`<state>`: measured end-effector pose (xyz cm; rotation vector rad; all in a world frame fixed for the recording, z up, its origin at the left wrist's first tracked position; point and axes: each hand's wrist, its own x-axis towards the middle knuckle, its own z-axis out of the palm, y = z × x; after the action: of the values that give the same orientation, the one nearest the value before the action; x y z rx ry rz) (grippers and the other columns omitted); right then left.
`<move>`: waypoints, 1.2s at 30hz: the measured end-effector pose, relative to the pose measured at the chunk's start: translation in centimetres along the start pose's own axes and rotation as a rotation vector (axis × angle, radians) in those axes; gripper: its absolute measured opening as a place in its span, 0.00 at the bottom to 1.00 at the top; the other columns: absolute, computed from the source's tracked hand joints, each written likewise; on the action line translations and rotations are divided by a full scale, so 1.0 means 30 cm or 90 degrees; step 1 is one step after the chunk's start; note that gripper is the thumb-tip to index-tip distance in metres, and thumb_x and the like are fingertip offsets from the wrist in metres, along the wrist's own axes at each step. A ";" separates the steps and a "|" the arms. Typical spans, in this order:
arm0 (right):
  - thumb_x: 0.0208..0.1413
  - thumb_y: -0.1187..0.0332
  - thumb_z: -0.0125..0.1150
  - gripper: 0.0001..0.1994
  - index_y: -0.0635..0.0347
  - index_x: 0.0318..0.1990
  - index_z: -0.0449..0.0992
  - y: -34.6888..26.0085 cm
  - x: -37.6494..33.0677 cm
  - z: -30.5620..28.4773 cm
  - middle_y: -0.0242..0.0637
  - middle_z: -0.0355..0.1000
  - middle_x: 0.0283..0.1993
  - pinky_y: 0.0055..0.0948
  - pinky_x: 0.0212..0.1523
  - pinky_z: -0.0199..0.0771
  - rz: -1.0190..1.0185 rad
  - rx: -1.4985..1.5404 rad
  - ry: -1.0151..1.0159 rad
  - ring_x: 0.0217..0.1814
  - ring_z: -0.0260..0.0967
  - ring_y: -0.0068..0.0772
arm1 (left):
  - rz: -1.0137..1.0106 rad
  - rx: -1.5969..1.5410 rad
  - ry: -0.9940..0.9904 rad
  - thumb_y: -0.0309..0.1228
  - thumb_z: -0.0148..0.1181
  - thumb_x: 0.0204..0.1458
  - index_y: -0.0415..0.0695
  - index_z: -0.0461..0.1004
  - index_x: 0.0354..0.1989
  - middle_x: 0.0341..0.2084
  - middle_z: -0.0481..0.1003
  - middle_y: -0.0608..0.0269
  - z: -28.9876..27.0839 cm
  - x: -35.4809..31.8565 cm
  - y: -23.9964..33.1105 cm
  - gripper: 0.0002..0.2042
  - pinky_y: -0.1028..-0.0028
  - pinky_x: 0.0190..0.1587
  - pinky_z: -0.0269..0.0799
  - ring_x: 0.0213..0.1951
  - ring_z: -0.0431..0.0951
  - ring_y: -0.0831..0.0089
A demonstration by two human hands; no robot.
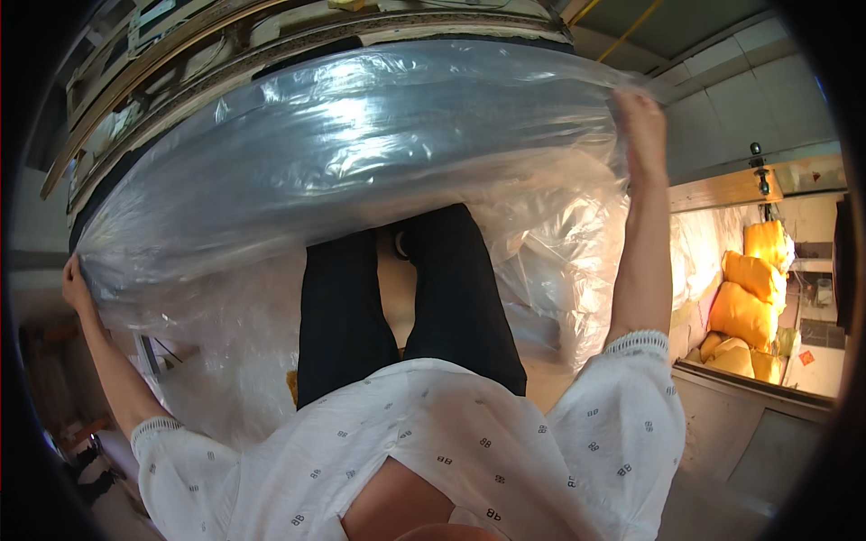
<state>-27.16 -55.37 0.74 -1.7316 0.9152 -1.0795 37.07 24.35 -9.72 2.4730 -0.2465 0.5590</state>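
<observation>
So the piece in play here is a big clear plastic sheet [361, 144], pulled out wide across a dark bench [311, 56]. A thin black strip of that bench peeks out along its far edge; the rest is pretty much under plastic, so I can't tell exactly where the near edge runs.

Both hands are on it. The left hand [77, 281] is closed in a pinch on the sheet's left end, down by the bench's near left corner. The right hand [642, 135] is up past the right edge with the fingers curled in, looks like it's gripping the other end, though it's a bit blurry so don't quote me on each finger. That's 2 hands, 2 ends, arms spread about as wide as they go.

My read: this is the spreading-and-straightening step. The middle is fairly smooth and shiny, but there are creases bunching near both grips. I'd say the next move calls for even tension from the 2 sides, then lining the sheet up with the bench's far edge without dragging it crooked.

Snag risk, imo: there's loose clear plastic [577, 261] heaped below on the right, beside the black trousers [338, 298]. Can't tell if it's the same sheet or a separate 1.
</observation>
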 end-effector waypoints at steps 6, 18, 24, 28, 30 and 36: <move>0.44 0.68 0.60 0.10 0.63 0.34 0.71 0.091 -0.113 0.039 0.31 0.67 0.22 0.21 0.30 0.63 0.004 -0.260 -0.093 0.25 0.61 0.18 | 0.019 0.160 0.008 0.47 0.52 0.50 0.43 0.75 0.42 0.37 0.76 0.59 -0.045 -0.021 -0.035 0.20 0.73 0.46 0.64 0.41 0.74 0.67; 0.52 0.58 0.53 0.18 0.51 0.49 0.71 0.013 -0.178 0.188 0.41 0.61 0.30 0.37 0.33 0.67 -0.356 -0.736 -0.142 0.34 0.65 0.43 | -0.025 0.152 0.130 0.48 0.56 0.47 0.45 0.76 0.40 0.37 0.77 0.61 -0.132 -0.053 -0.001 0.20 0.74 0.44 0.66 0.39 0.75 0.69; 0.45 0.54 0.60 0.18 0.55 0.39 0.73 0.090 -0.115 0.155 0.38 0.65 0.35 0.35 0.35 0.67 -0.256 -0.491 0.066 0.36 0.67 0.38 | -0.024 0.144 0.118 0.48 0.57 0.47 0.46 0.77 0.39 0.36 0.77 0.64 -0.267 -0.050 0.010 0.19 0.75 0.43 0.65 0.38 0.75 0.72; 0.43 0.54 0.62 0.17 0.60 0.30 0.71 0.108 -0.032 0.129 0.37 0.69 0.35 0.29 0.34 0.66 -0.140 -0.520 -0.082 0.35 0.68 0.34 | -0.028 0.131 0.093 0.48 0.56 0.48 0.45 0.77 0.39 0.34 0.77 0.64 -0.234 -0.051 0.064 0.19 0.76 0.43 0.65 0.37 0.74 0.72; 0.44 0.56 0.62 0.16 0.61 0.27 0.70 0.115 0.012 0.111 0.36 0.70 0.32 0.27 0.33 0.65 -0.101 -0.474 -0.111 0.34 0.68 0.31 | -0.026 0.123 0.069 0.48 0.56 0.48 0.45 0.77 0.39 0.35 0.77 0.64 -0.241 -0.045 0.070 0.19 0.76 0.43 0.65 0.37 0.74 0.73; 0.43 0.63 0.66 0.17 0.60 0.34 0.66 0.030 0.069 0.070 0.29 0.70 0.28 0.19 0.33 0.61 0.148 -0.104 -0.247 0.31 0.62 0.18 | -0.037 0.037 0.030 0.46 0.56 0.49 0.45 0.76 0.41 0.37 0.76 0.64 -0.270 -0.031 0.024 0.18 0.77 0.45 0.64 0.39 0.74 0.74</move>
<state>-24.59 -56.91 -0.03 -1.8281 0.9442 -0.5045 33.30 28.52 -3.77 2.5105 -0.1418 0.6074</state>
